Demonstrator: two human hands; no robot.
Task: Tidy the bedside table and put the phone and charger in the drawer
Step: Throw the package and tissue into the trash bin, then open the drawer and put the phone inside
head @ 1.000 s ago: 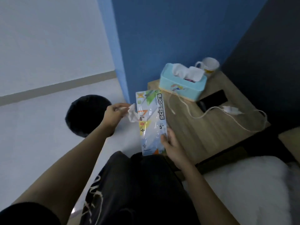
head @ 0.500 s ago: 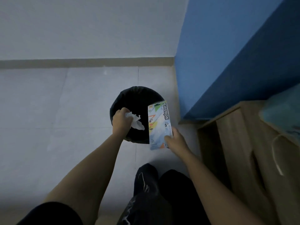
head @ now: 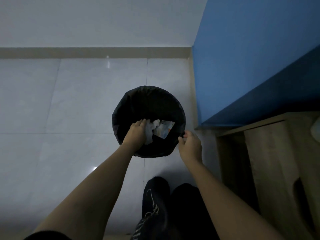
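Both hands hang over a round bin lined with a glossy black plastic bag (head: 128, 108), which stands on the floor at about 12 o'clock from the person's knees. Left hand (head: 136, 135) reaches palm-down into the bin's mouth from 7 o'clock, fingers loosely curled against a crumpled white tissue (head: 149, 129); whether it grips the soft wad or only touches it cannot be told. Right hand (head: 190, 147) sits at the bin's 4 o'clock edge, fingers bent with thumb and forefinger close together near the wrinkled rim of the bag, and nothing shows between them; whether they pinch the liner cannot be told.

Inside the bin, just at 3 o'clock of the tissue, lies a flat rectangular printed card package (head: 164, 129), tilted, pale with an orange patch at its corner. Its print is too dim to read.

The floor is smooth, pale grey glossy tile (head: 78, 101) with thin grout lines and small glints of light, edged at 12 o'clock by a beige skirting strip (head: 86, 52) under a white wall. A matte blue wall panel (head: 242, 58) rises at 2 o'clock. The wood-grain laminate side of the bedside desk (head: 268, 161) fills the 4 o'clock corner; its top is almost wholly out of view, so neither phone nor charger can be seen. Dark trousers with a pale printed pattern (head: 152, 208) cover the knees at 6 o'clock.
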